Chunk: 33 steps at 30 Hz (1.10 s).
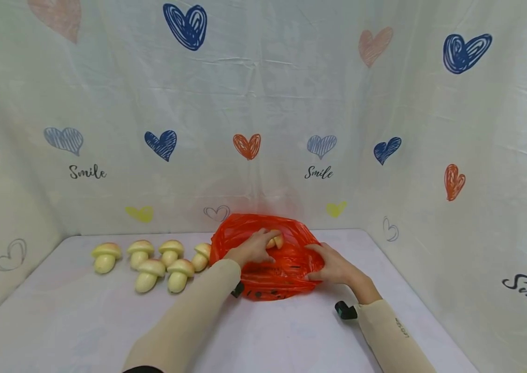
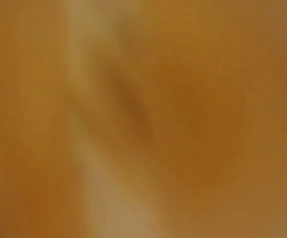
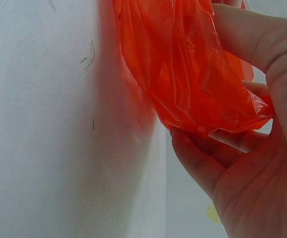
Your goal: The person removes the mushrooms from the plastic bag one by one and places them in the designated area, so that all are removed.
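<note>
A red plastic bag [image 1: 263,296] lies at the middle back of the table with its mouth spread toward me. My left hand [image 1: 253,249] reaches into the mouth, thumb spread apart from the fingers. Right at its fingertips is a toy mushroom [image 1: 278,241] with a pale orange look, partly covered by the hand. The left wrist view is only an orange-brown blur. On the bag's right side, my right hand [image 1: 333,265] grips the rim. In the right wrist view, the thumb and fingers curl round the crumpled red plastic bag [image 3: 183,74].
Left of the bag stand several mushrooms with yellowish caps and cream stems, among them one at the far left [image 1: 105,258] and one close by the bag [image 1: 201,256]. A white curtain [image 1: 254,77] printed with hearts surrounds the white table [image 1: 82,311] at the back and sides.
</note>
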Motion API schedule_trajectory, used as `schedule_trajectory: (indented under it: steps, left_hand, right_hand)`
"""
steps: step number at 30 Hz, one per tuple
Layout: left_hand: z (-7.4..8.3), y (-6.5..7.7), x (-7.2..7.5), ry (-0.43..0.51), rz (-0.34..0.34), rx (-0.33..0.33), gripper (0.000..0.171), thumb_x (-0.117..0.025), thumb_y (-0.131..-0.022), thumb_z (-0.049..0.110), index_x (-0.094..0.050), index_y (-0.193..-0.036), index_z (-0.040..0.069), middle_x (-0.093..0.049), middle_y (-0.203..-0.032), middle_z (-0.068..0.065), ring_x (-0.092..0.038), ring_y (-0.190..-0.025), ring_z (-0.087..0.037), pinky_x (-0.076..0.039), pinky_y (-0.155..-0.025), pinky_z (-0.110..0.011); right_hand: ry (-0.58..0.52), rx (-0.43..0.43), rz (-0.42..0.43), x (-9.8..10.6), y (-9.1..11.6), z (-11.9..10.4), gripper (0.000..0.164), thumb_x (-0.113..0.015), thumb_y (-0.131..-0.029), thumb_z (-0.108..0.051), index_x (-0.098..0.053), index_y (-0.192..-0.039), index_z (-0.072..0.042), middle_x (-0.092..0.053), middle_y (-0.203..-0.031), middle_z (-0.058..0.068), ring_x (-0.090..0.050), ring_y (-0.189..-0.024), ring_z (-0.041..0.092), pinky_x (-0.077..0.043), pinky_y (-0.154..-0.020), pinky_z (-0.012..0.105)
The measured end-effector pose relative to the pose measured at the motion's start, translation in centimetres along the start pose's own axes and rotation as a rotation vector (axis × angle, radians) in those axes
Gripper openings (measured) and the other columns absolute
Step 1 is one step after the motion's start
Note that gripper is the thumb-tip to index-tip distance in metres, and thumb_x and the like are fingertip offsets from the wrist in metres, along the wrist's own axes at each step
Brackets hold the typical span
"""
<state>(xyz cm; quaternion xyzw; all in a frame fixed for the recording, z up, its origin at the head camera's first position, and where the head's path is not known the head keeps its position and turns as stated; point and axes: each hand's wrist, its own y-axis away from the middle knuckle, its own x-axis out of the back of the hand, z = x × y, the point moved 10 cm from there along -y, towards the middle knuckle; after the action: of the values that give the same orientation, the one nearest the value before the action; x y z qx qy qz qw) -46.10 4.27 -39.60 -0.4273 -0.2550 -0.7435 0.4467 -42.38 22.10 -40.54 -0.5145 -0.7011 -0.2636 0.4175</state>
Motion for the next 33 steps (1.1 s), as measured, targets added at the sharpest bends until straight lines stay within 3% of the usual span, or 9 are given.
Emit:
schedule_trajectory:
  steps: [4, 10, 18, 33]
  left_hand:
    - [0.0, -0.1, 0.0, -0.002, 0.017, 0.000, 0.079, -0.078, -0.081, 0.021, -0.036, -0.148, 0.027, -0.029, -0.148, -0.011, -0.034, -0.131, -0.029, -0.041, -0.101, -0.047]
    - [0.5, 0.0, 0.3, -0.010, 0.071, -0.028, 0.074, -0.079, -0.079, 0.018, -0.043, -0.144, 0.024, -0.035, -0.130, -0.009, -0.036, -0.118, -0.026, -0.047, -0.092, -0.041]
    - [0.7, 0.2, -1.0, 0.001, -0.024, -0.032, 0.069, -0.075, -0.083, 0.016, -0.043, -0.144, 0.025, -0.036, -0.144, -0.012, -0.038, -0.127, -0.027, -0.039, -0.102, -0.046]
    - [1.5, 0.5, -1.3, -0.051, -0.026, -0.081, 0.070, -0.072, -0.086, 0.029, -0.037, -0.147, 0.032, -0.035, -0.138, -0.008, -0.052, -0.103, -0.020, -0.048, -0.091, -0.041]
  right_hand:
    - [0.002, 0.007, 0.000, 0.1, 0.1, -0.2, 0.078, -0.082, -0.070, -0.033, -0.047, -0.139, -0.020, -0.042, -0.138, 0.008, -0.041, -0.125, 0.029, -0.043, -0.094, 0.057]
    - [0.008, 0.031, -0.006, 0.1, 0.1, -0.5, 0.078, -0.081, -0.071, -0.033, -0.047, -0.139, -0.018, -0.042, -0.137, 0.009, -0.041, -0.125, 0.029, -0.042, -0.095, 0.058]
    - [0.011, 0.031, -0.004, 0.0, 0.2, -0.5, 0.078, -0.081, -0.071, -0.034, -0.047, -0.140, -0.019, -0.041, -0.139, 0.010, -0.040, -0.127, 0.030, -0.040, -0.096, 0.059]
    - [0.009, 0.028, -0.005, 0.1, 0.1, -0.3, 0.079, -0.082, -0.070, -0.036, -0.047, -0.139, -0.020, -0.043, -0.137, 0.008, -0.041, -0.125, 0.028, -0.041, -0.096, 0.058]
